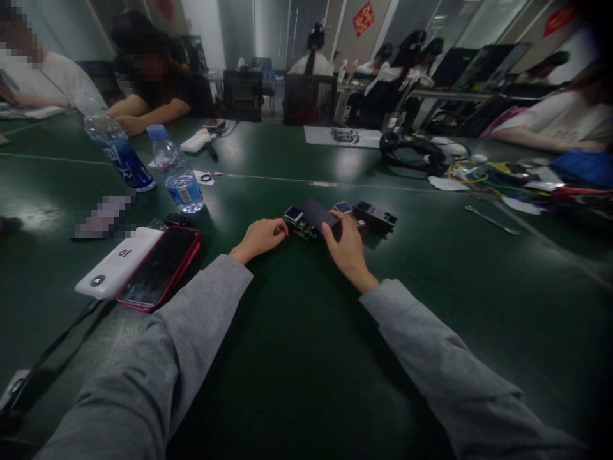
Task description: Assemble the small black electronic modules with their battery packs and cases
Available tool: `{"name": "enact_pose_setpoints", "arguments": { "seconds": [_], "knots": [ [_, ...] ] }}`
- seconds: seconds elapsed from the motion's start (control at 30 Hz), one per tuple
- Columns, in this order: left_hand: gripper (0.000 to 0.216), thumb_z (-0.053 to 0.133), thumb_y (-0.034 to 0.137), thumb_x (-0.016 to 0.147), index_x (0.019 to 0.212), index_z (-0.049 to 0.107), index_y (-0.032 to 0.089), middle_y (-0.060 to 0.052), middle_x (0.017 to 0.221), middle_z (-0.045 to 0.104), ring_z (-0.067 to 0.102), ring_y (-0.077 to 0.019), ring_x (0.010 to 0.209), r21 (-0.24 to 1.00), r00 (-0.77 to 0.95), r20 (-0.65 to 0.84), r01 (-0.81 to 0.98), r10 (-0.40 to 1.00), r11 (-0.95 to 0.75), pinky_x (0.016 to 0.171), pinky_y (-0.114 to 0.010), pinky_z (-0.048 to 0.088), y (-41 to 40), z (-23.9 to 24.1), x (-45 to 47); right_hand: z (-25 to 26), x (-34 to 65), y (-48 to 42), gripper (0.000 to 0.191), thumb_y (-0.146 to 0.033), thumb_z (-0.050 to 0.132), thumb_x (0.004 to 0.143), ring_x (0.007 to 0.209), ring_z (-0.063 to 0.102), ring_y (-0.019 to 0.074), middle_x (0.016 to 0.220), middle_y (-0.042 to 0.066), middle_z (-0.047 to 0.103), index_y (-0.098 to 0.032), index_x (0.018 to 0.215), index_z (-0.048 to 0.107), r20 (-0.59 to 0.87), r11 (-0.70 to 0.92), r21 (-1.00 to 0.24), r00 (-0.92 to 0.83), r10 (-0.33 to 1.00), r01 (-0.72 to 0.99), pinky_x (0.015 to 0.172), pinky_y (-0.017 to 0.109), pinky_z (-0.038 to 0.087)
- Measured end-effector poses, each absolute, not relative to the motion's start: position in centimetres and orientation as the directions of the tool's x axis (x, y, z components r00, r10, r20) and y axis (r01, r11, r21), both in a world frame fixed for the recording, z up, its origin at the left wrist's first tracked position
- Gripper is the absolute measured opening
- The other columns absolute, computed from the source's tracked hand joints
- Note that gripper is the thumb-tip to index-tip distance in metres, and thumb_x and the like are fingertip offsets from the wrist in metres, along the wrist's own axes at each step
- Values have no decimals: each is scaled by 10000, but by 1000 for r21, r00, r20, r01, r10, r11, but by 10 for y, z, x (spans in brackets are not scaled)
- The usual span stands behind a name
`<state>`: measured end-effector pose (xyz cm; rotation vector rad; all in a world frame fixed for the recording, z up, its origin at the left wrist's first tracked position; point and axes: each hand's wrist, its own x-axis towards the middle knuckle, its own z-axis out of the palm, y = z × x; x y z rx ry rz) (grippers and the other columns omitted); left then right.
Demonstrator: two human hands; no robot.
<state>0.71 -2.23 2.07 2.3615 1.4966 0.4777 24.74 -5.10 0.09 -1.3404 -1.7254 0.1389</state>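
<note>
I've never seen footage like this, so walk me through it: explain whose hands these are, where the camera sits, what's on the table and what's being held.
One picture, from a camera worn on a person's head, looking down at their own grey-sleeved arms. The right hand grips a flat black slab over a small circuit board; the left hand touches the board's edge. On the green table lie a red-cased phone, a white power bank and two water bottles. Other people sit at work around the table.
</note>
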Motion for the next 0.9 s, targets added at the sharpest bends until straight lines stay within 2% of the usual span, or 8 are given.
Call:
{"name": "enact_pose_setpoints", "arguments": {
  "seconds": [0.9],
  "knots": [
    [165,541,274,897,992,672,236,-6,872,683,622,-157,764,426,405,134,801,904,-422,677,-279,443,-22,18,6,2,250,-51,422,-494,512,958,1074,621,312,1199,148,631,-200,1260,537,523,391,-615,-17,852,685,903,507,504]
  ]
}}
